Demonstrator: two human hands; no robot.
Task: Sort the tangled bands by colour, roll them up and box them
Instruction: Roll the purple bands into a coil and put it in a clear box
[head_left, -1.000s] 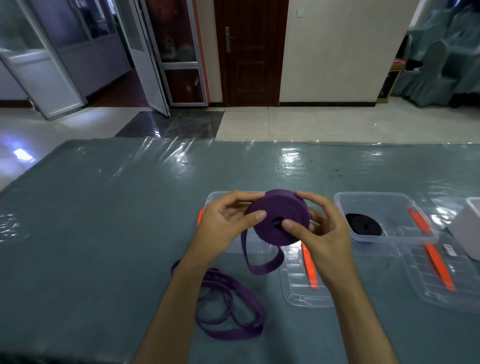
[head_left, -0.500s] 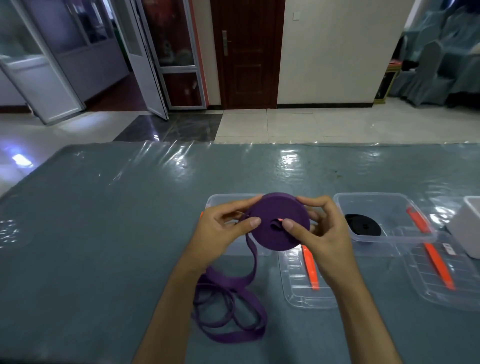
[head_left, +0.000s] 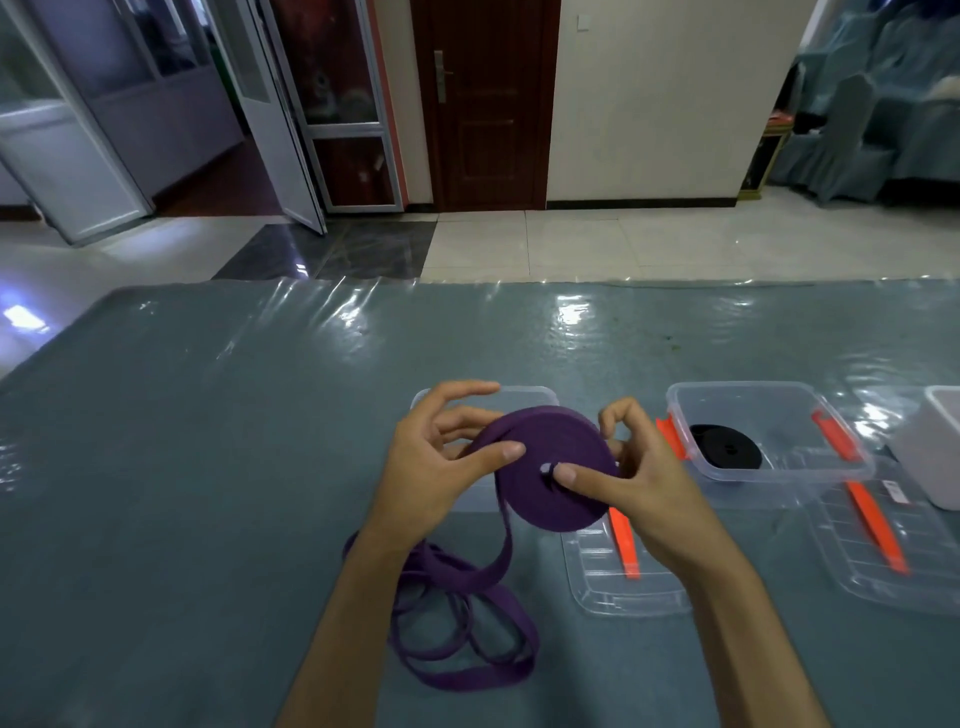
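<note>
A thick purple band roll is held above the table between both hands. My left hand grips its left rim, thumb on the near face. My right hand grips the right side, thumb pressing near the roll's centre. From the roll a loose purple tail drops to the table and lies in tangled loops by my left forearm. Behind the roll stands a clear box, mostly hidden. To the right, a second clear box holds a rolled black band.
Two clear lids with orange clips lie on the table: one below my right hand, another at the far right. A white container stands at the right edge. The table's left half is bare blue cloth under plastic film.
The roll has turned and taken in more band; the hanging tail is shorter and the loops on the table have shifted. My left fingers have opened wider around the rim.
</note>
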